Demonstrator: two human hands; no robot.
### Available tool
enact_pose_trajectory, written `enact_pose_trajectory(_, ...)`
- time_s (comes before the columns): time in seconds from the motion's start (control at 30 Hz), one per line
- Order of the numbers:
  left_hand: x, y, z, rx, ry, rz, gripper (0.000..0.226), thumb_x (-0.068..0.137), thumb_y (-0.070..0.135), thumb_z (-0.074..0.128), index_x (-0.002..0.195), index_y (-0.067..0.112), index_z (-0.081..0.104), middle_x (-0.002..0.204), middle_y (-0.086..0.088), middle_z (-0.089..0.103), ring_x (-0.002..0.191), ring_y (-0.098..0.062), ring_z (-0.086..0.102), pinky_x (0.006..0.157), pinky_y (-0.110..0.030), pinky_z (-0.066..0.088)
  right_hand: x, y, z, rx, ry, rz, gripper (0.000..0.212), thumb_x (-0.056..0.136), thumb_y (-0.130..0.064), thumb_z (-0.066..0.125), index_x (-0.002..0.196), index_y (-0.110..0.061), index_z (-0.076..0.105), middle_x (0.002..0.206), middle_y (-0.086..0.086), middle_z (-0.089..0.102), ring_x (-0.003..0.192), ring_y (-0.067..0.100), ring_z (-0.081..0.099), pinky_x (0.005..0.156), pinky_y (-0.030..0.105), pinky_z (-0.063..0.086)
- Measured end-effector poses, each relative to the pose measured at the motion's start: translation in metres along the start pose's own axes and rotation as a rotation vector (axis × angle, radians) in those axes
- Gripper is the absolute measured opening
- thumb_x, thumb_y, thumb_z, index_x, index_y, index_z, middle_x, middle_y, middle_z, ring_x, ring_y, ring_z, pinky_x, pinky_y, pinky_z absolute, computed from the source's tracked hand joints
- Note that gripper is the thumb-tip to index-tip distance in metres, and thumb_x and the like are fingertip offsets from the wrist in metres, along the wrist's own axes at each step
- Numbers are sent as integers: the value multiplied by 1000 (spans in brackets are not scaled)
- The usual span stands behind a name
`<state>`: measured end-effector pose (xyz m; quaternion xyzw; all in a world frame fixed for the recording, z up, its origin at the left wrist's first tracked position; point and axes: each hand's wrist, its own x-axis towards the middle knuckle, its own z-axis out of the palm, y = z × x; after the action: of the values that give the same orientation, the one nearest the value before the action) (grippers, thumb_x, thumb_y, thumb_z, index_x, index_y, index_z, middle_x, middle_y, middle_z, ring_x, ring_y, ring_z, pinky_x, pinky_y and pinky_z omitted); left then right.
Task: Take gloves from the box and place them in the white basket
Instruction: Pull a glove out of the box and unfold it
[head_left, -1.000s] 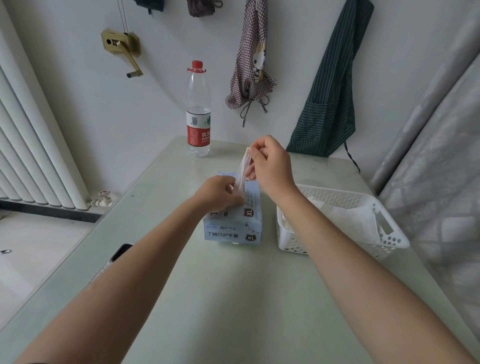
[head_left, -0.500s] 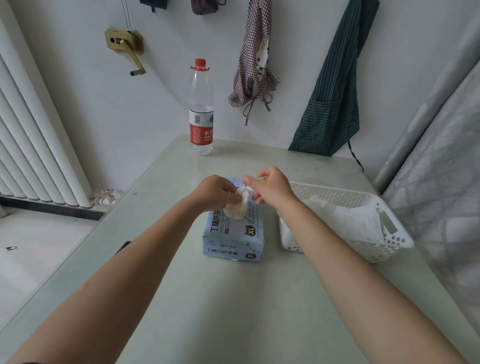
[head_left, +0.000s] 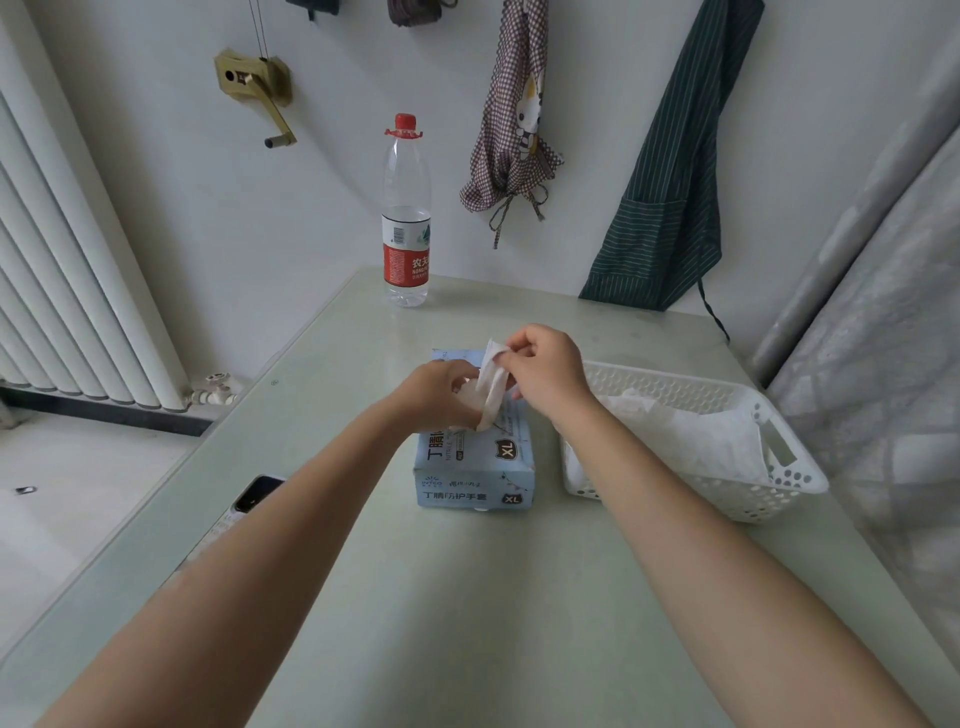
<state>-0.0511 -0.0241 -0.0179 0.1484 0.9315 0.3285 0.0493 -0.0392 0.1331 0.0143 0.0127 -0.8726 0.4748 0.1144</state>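
Right hand (head_left: 545, 371) pinches glove (head_left: 492, 384) top; glove long axis runs up from box (head_left: 475, 467). Left hand (head_left: 441, 392) grips glove base at box slot. Basket (head_left: 779, 483) lies right, nearer right hand.

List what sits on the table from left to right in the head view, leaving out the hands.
Dark-screened phone → clear plastic water bottle with red cap → light blue cardboard glove box → white perforated plastic basket.

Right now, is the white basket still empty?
No, the white basket already holds crumpled white gloves, lying right of the box.
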Motion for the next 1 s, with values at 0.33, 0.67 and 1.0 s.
enact_pose_trajectory(0.33, -3, 3, -11, -136, -121, -66, 83, 66, 32, 86, 137, 29, 43, 118, 4, 58, 103, -19, 61, 87, -35, 54, 9, -8, -12, 114, 194, -77, 6, 96, -14, 54, 92, -15, 58, 74, -4, 54, 70, 15, 55, 66, 24, 44)
enact_pose_trajectory(0.67, -3, 12, -11, 162, -150, -68, 67, 76, 19, 78, 134, 14, 44, 118, -5, 60, 103, -22, 55, 83, -31, 48, 4, -41, -39, 196, 235, -132, 7, 100, -17, 45, 99, -16, 52, 79, -5, 54, 75, 17, 54, 73, 38, 50)
enact_pose_trajectory(1.0, -6, 48, -27, -397, -163, 182, 85, 74, 25, 83, 146, 32, 37, 148, 5, 44, 137, -13, 39, 111, -35, 33, -5, -41, -58, 421, 15, 107, 19, 99, -19, 53, 107, -3, 59, 74, 6, 55, 34, 1, 44, 36, 15, 35)
